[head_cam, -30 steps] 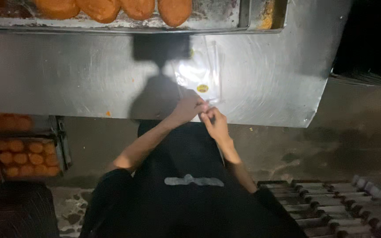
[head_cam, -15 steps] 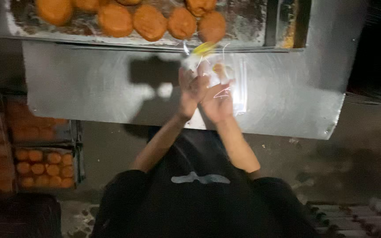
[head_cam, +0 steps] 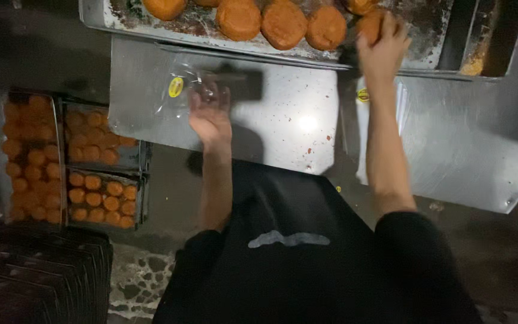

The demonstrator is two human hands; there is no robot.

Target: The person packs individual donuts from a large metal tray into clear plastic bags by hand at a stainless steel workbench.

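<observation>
Floor trays (head_cam: 76,159): at the far left, below the table's edge, about 3 metal trays packed with small round orange buns in rows.
Dark stack (head_cam: 37,273): flat dark sheets piled at the lower left, just below the floor trays.
Clear bag (head_cam: 181,90): transparent plastic with a small yellow oval sticker, lying on the steel table (head_cam: 451,150) near its left end; whether anything is in it cannot be told.
Left hand (head_cam: 210,114): fingers curled, pinching the clear bag's near edge.
Baking tray (head_cam: 115,15): long metal tray along the table's far side, its floor dark with crumbs, holding at least 5 large round golden-brown buns (head_cam: 283,24) side by side.
Right hand (head_cam: 384,48): reached out over the baking tray's right part, fingers spread wide over a bun (head_cam: 367,25) and touching it.
Second bag (head_cam: 364,120): another clear bag with a yellow sticker, flat on the table just beside the right forearm.
</observation>
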